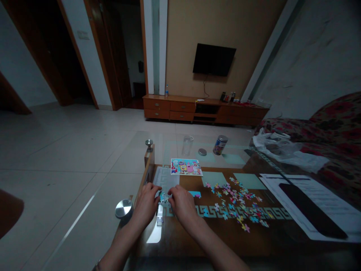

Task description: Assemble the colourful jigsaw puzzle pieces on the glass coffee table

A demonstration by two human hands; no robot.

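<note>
the glass table [197, 241] is filling the lower right of the frame, and the puzzle work on it is looking barely begun: a loose pile of pieces [239, 205] is lying scattered at centre right, well apart from the hands, while only a small joined cluster [165, 196] is sitting at lower centre. the picture card [186, 166] is lying just above, beside a pale sheet [166, 178]. the left hand [146, 201] and right hand [183, 201] are meeting over the cluster, fingers curled narrow and pressing down on its pieces, so most of the joining is still waiting to be done. the fingertips are covering the cluster, so how many pieces are linked is hard to tell; the room is dim, and the single pieces are too small to make out.
</note>
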